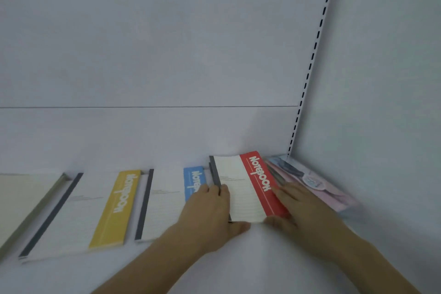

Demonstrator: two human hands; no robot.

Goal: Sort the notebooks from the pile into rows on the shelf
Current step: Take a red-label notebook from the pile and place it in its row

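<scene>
Both hands, left hand (210, 207) and right hand (293, 205), grip the red notebook (248, 188) by its edges on the white shelf (238, 265). Pushed crooked, it could overlap the blue notebook (167, 200) or pink pile (319, 186).

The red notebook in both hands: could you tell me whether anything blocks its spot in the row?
Nothing visible does. The red notebook, held by the left hand and right hand, sits between the blue notebook and the pink pile.
</scene>
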